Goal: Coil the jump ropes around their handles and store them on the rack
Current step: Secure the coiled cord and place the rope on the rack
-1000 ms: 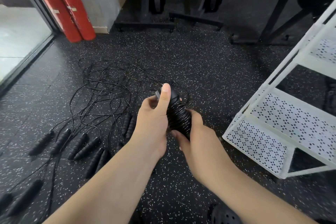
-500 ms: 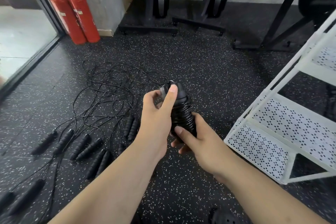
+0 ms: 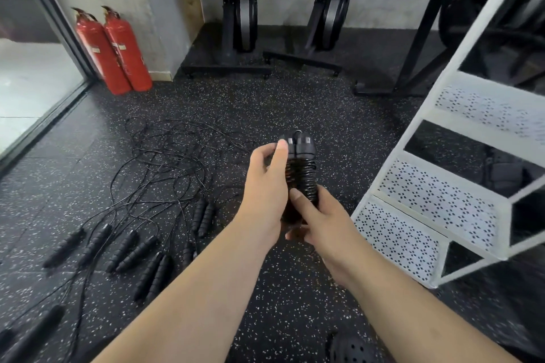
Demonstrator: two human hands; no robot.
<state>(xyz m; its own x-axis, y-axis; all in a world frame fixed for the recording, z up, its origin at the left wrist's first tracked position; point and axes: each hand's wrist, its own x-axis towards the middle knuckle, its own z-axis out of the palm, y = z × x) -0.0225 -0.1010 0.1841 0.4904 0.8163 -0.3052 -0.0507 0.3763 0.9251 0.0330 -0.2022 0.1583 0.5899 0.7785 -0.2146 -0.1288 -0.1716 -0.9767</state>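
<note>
I hold a coiled jump rope (image 3: 302,174) upright in front of me, its black cord wound tightly round the paired handles. My left hand (image 3: 265,191) grips its upper part, thumb laid along the side near the handle caps. My right hand (image 3: 320,221) grips the lower end, forefinger lying across the coils. Several uncoiled jump ropes (image 3: 165,174) lie tangled on the floor to the left, their black handles (image 3: 129,247) spread toward me. The white perforated rack (image 3: 436,194) stands at the right, its shelves slanted.
Two red fire extinguishers (image 3: 113,50) stand by the wall at the back left beside a glass door (image 3: 35,74). Black exercise machine stands (image 3: 236,38) line the back wall. A dark frame (image 3: 413,47) rises behind the rack. My black shoe (image 3: 351,348) shows at the bottom.
The view has tilted up and the coiled rope has risen slightly with both hands. My right forefinger now lies across the coils.
</note>
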